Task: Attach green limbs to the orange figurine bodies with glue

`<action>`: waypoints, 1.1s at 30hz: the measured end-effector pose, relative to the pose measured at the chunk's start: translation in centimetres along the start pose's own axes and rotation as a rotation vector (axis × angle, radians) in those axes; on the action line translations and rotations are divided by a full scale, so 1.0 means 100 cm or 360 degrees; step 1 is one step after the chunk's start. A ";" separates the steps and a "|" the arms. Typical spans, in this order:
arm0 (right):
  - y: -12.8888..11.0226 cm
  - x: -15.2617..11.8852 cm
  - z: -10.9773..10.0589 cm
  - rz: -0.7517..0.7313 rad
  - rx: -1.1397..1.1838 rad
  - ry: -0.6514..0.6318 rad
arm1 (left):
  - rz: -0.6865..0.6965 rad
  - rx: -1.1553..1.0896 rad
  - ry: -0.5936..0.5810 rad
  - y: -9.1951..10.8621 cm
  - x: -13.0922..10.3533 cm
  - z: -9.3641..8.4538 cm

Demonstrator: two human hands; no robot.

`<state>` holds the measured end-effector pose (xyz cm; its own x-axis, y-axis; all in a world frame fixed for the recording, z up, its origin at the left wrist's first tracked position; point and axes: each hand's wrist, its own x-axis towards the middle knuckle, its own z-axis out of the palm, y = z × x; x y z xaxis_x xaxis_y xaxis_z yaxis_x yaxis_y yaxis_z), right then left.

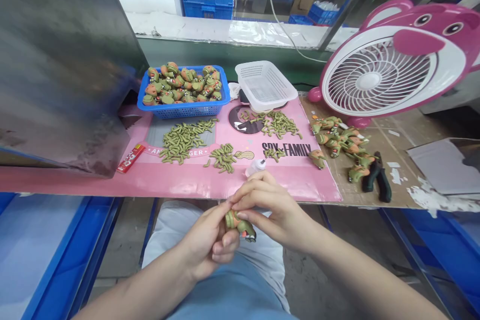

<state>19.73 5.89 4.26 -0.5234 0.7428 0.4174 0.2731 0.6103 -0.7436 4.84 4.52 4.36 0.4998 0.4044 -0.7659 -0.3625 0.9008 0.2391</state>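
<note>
Left hand (208, 242), right hand (281, 212), green figurine (246, 230) held

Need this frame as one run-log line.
left hand: holding green-orange figure | right hand: touching same figure | pink mat: piles of small green pieces | blue basket: more figures

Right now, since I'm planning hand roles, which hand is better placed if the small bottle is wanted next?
Probably the right hand: the small bottle is just beyond its knuckles. Both hands touch the green figure, but the left hand appears to support it.
</note>
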 end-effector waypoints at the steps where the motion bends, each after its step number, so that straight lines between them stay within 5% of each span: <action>1: 0.000 0.000 0.000 -0.0011 0.0011 -0.0003 | -0.0014 0.0001 -0.0003 0.000 0.000 0.000; 27: 0.009 -0.003 0.005 -0.0193 -0.0385 -0.0069 | -0.0098 -0.0088 0.0028 -0.003 0.005 -0.009; 33: 0.008 -0.014 0.016 0.0157 -0.0110 0.0422 | 0.0121 -0.0201 -0.0076 -0.001 0.000 -0.014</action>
<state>19.37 4.91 2.30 -0.2647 0.8399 0.4738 0.3713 0.5422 -0.7537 3.77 4.23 3.51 0.5030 0.4803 -0.7185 -0.4950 0.8416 0.2159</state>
